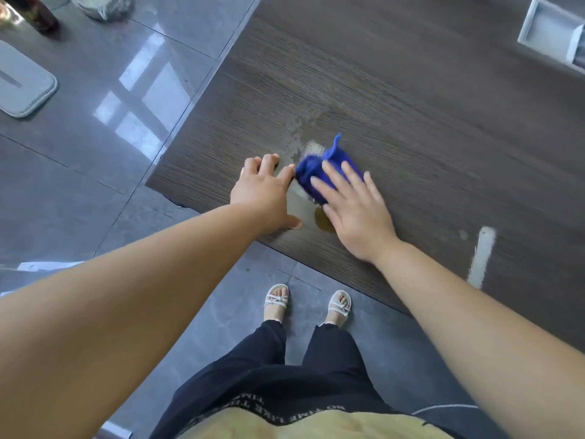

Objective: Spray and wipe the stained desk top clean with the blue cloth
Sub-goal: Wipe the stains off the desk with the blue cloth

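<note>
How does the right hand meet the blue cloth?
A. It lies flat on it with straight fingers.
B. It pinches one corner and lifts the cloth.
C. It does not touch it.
A: the right hand lies flat, fingers straight, on the blue cloth, which rests on the desk top.

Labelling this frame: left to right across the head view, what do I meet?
Grey flat rounded lid → left hand → right hand pressing the crumpled blue cloth → white smear on the dark wood desk top.
</note>
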Tool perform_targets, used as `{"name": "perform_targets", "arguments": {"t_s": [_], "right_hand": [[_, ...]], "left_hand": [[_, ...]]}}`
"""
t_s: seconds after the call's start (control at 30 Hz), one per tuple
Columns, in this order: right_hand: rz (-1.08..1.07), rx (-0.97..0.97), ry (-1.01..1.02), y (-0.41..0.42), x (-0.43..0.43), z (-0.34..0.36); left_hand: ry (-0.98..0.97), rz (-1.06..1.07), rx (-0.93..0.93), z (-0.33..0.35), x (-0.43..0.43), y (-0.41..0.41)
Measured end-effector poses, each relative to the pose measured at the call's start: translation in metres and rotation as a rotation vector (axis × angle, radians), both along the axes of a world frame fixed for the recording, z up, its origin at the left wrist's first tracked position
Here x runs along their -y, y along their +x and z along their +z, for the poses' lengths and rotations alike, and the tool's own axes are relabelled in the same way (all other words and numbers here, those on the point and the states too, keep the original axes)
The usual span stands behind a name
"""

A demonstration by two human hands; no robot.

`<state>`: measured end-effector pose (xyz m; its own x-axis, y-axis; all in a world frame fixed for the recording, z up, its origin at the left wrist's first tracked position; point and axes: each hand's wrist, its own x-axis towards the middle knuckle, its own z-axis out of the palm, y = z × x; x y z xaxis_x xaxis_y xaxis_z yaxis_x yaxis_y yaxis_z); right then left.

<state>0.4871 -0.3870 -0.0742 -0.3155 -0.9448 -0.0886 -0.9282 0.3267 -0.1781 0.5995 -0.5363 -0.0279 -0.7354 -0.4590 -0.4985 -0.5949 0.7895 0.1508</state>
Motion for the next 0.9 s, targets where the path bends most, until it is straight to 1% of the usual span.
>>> {"name": "perform_targets", "arguments": {"t_s": [0.07,0.1,0.13,0.17,0.23,0.3,0.33,0.37,0.4,0.47,0.5,0.53,0.57,0.6,0.67,0.73,0.77,0.8,0.83,0.87,0.9], "right_hand": [[0.172,0.018,0.019,-0.014,-0.044,0.000],[0.193,0.016,0.025,-0.028,-0.062,0.003],[0.160,0.011,0.033,-0.041,-0.075,0.004],[0.069,0.015,0.042,-0.052,-0.082,0.006],[-0.248,0.030,0.065,-0.058,-0.070,0.006],[-0.538,-0.031,0.057,-0.040,-0.042,0.003],[-0.607,-0.046,0.053,-0.026,-0.027,0.003],[-0.609,-0.041,0.040,-0.011,-0.018,0.001],[-0.537,-0.023,0.015,0.004,-0.014,0.001],[-0.246,-0.012,-0.008,0.026,-0.032,-0.001],[-0.080,-0.023,-0.004,0.028,-0.050,-0.001],[0.041,-0.027,0.011,0.024,-0.070,-0.001],[0.099,-0.025,0.016,0.014,-0.089,-0.001],[0.074,-0.022,0.023,0.002,-0.104,-0.001],[-0.150,-0.009,0.043,-0.018,-0.116,0.003],[-0.458,0.001,0.073,-0.023,-0.095,0.005],[-0.580,-0.023,0.074,-0.020,-0.076,0.005],[-0.652,-0.042,0.067,-0.014,-0.056,0.006],[-0.665,-0.046,0.057,-0.005,-0.035,0.006],[-0.624,-0.035,0.051,0.005,-0.018,0.005],[-0.539,-0.023,0.028,0.018,-0.006,0.003]], "left_hand": [[-0.001,-0.001,-0.006,0.000,0.000,0.001],[-0.001,-0.003,-0.007,0.001,0.000,0.001],[0.002,-0.006,-0.005,0.001,0.000,0.001],[0.004,-0.006,-0.005,0.002,0.000,0.002],[0.007,0.000,-0.001,0.003,0.000,0.001],[0.015,0.007,0.003,0.003,-0.002,0.001],[0.018,0.011,0.003,0.003,-0.002,0.001],[0.019,0.013,0.002,0.004,-0.002,0.001],[0.017,0.016,-0.002,0.003,-0.002,0.002],[0.011,0.010,-0.015,0.002,-0.001,0.002],[0.012,0.010,-0.023,0.001,-0.002,0.003],[0.013,0.012,-0.030,0.001,-0.002,0.003],[0.015,0.015,-0.031,0.001,-0.001,0.003],[0.017,0.016,-0.027,0.002,-0.001,0.003],[0.022,0.020,-0.026,0.003,0.002,0.005],[0.025,0.030,-0.041,0.003,0.005,0.005],[0.027,0.036,-0.042,0.003,0.005,0.005],[0.024,0.041,-0.038,0.003,0.004,0.005],[0.015,0.042,-0.034,0.003,0.003,0.004],[0.005,0.038,-0.032,0.004,0.002,0.004],[-0.005,0.031,-0.031,0.004,0.001,0.004]]}}
